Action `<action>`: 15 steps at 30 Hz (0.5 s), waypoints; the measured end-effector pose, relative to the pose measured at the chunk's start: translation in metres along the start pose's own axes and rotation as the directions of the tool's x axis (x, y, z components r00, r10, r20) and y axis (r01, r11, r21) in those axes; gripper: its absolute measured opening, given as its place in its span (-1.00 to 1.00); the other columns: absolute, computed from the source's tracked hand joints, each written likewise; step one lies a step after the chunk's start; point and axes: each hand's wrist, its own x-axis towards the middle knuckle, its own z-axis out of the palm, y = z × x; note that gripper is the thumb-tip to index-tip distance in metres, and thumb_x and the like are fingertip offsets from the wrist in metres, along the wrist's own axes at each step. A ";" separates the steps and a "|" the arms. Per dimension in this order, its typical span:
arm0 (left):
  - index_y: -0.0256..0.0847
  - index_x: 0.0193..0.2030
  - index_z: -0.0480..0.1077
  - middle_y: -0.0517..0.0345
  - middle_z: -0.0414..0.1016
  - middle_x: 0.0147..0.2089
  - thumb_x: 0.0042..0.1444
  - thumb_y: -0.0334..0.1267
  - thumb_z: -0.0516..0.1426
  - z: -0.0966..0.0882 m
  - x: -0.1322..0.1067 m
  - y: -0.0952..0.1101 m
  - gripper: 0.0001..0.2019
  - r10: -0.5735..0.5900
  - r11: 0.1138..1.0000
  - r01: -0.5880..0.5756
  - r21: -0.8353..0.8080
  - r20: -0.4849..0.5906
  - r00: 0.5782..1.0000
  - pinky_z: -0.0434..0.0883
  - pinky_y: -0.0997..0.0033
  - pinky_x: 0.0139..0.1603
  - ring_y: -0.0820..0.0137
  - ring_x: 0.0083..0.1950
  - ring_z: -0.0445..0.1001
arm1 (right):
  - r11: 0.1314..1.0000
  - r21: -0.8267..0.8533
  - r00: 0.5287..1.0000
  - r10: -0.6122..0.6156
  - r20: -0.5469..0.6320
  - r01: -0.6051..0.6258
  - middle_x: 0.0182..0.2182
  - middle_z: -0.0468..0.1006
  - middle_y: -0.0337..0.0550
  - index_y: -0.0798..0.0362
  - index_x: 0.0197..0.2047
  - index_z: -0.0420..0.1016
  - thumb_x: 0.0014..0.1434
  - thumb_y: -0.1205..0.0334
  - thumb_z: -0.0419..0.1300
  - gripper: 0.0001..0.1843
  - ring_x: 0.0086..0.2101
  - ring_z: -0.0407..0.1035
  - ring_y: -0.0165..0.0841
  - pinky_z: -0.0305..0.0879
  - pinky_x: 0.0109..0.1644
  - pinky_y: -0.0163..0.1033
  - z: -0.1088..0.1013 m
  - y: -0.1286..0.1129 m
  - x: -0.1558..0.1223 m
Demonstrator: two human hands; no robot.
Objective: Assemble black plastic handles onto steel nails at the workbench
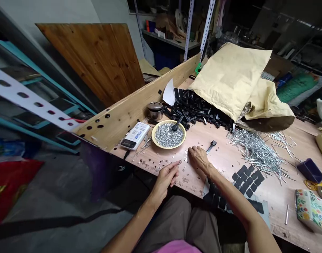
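Note:
My left hand [166, 176] is closed near the table's front edge, pinching a thin metal rod [179, 162]; only its tip shows clearly. To its right, my right hand [199, 157] rests on the tabletop with fingers curled down and together. Whatever its fingertips may hold is hidden. Small silvery washers [186, 156] lie scattered between the two hands. Behind them stands a yellow bowl [153, 140] full of small shiny metal parts, with a black-headed tool [178, 123] lying in it. Another black-headed piece with a metal shank [211, 146] lies just beyond my right hand.
A black heap of parts [195, 110] lies under a paper sack [231, 73]. Metal rods [258, 153] are piled at right, near black pads [247, 180], a dark box [310, 170] and a floral box [310, 209]. A white device [136, 136] and lidded tin [155, 111] stand left.

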 end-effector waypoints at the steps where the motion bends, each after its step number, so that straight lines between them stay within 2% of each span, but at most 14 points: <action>1: -0.38 -0.06 0.45 0.41 0.21 -0.63 -0.31 -0.06 0.29 0.001 0.001 0.000 -0.37 0.000 1.000 0.000 -0.005 -0.003 1.000 -0.09 0.62 -0.74 0.72 -0.74 0.01 | 1.000 0.010 1.000 -0.012 -0.002 0.012 -0.19 0.48 0.07 0.14 -0.16 0.43 0.23 0.50 -0.07 -0.72 -0.19 0.35 -0.24 0.24 -0.21 -0.24 0.000 0.001 0.000; 4: -0.38 -0.08 0.46 0.40 0.20 -0.63 -0.33 -0.06 0.30 0.004 0.002 0.001 -0.38 -0.005 1.000 0.005 -0.001 -0.008 1.000 -0.11 0.62 -0.74 0.72 -0.74 0.01 | 0.998 0.059 1.000 -0.019 -0.025 0.020 -0.19 0.49 0.06 0.14 -0.21 0.44 0.21 0.50 -0.04 -0.75 -0.17 0.35 -0.24 0.23 -0.16 -0.23 0.000 0.002 0.002; 7: -0.36 -0.11 0.48 0.40 0.19 -0.63 -0.32 -0.04 0.30 0.007 0.000 0.005 -0.40 -0.002 1.000 0.002 -0.001 0.005 1.000 -0.13 0.62 -0.73 0.73 -0.73 -0.03 | 0.993 0.116 0.997 0.030 -0.072 -0.021 -0.19 0.51 0.05 0.15 -0.19 0.43 0.25 0.45 -0.07 -0.74 -0.20 0.38 -0.27 0.25 -0.15 -0.23 0.004 0.001 0.000; 9: -0.34 -0.13 0.49 0.39 0.17 -0.63 -0.30 -0.02 0.30 0.010 -0.002 0.007 -0.43 0.003 1.000 -0.003 0.000 0.042 0.999 -0.16 0.62 -0.72 0.74 -0.72 -0.05 | 0.942 0.333 0.987 0.098 -0.126 -0.051 -0.24 0.53 -0.02 0.14 -0.18 0.43 0.30 0.34 -0.10 -0.72 -0.28 0.41 -0.32 0.28 -0.22 -0.26 0.008 0.000 -0.008; 10: -0.33 -0.14 0.50 0.39 0.17 -0.62 -0.29 -0.02 0.30 0.012 -0.002 0.007 -0.44 0.005 1.000 -0.005 0.005 0.067 0.998 -0.17 0.62 -0.71 0.74 -0.72 -0.06 | 0.855 0.516 0.979 0.138 -0.149 -0.042 -0.28 0.53 -0.06 0.13 -0.19 0.44 0.32 0.26 -0.10 -0.70 -0.33 0.42 -0.35 0.30 -0.26 -0.28 0.009 -0.001 -0.014; 11: -0.32 -0.14 0.51 0.39 0.16 -0.62 -0.28 -0.01 0.30 0.014 -0.003 0.007 -0.45 0.002 1.000 -0.004 0.015 0.091 0.996 -0.18 0.62 -0.71 0.74 -0.72 -0.06 | 0.708 0.706 0.972 0.175 -0.160 -0.012 -0.32 0.54 -0.10 0.11 -0.21 0.44 0.31 0.18 -0.08 -0.69 -0.39 0.42 -0.38 0.32 -0.31 -0.30 0.010 -0.001 -0.021; 12: -0.31 -0.13 0.51 0.39 0.15 -0.62 -0.27 -0.01 0.30 0.016 -0.003 0.007 -0.45 -0.003 1.000 0.000 0.028 0.111 0.994 -0.19 0.61 -0.70 0.74 -0.72 -0.07 | 0.517 0.855 0.966 0.205 -0.155 0.028 -0.36 0.54 -0.13 0.10 -0.23 0.45 0.28 0.10 -0.03 -0.68 -0.43 0.41 -0.40 0.33 -0.34 -0.31 0.011 -0.001 -0.029; 13: -0.31 -0.12 0.51 0.39 0.15 -0.62 -0.26 -0.01 0.30 0.018 -0.003 0.006 -0.45 -0.010 0.999 0.005 0.044 0.128 0.992 -0.20 0.61 -0.70 0.74 -0.71 -0.07 | 0.327 0.943 0.965 0.224 -0.139 0.060 -0.39 0.54 -0.16 0.10 -0.26 0.47 0.23 0.04 0.03 -0.68 -0.46 0.40 -0.42 0.34 -0.35 -0.31 0.011 -0.001 -0.037; 14: -0.30 -0.11 0.50 0.39 0.15 -0.62 -0.25 -0.01 0.29 0.020 -0.004 0.005 -0.45 -0.018 0.998 0.010 0.060 0.142 0.990 -0.20 0.61 -0.70 0.73 -0.71 -0.07 | 0.183 0.980 0.966 0.230 -0.119 0.077 -0.41 0.54 -0.18 0.09 -0.28 0.48 0.18 -0.02 0.10 -0.67 -0.48 0.40 -0.42 0.35 -0.35 -0.30 0.010 -0.001 -0.045; 15: -0.30 -0.10 0.50 0.39 0.15 -0.63 -0.25 -0.01 0.29 0.023 -0.005 0.004 -0.44 -0.025 0.997 0.014 0.076 0.156 0.987 -0.20 0.61 -0.70 0.73 -0.71 -0.07 | 0.082 0.994 0.968 0.233 -0.096 0.079 -0.43 0.54 -0.19 0.08 -0.30 0.50 0.11 -0.05 0.16 -0.66 -0.48 0.40 -0.43 0.36 -0.34 -0.30 0.008 -0.001 -0.052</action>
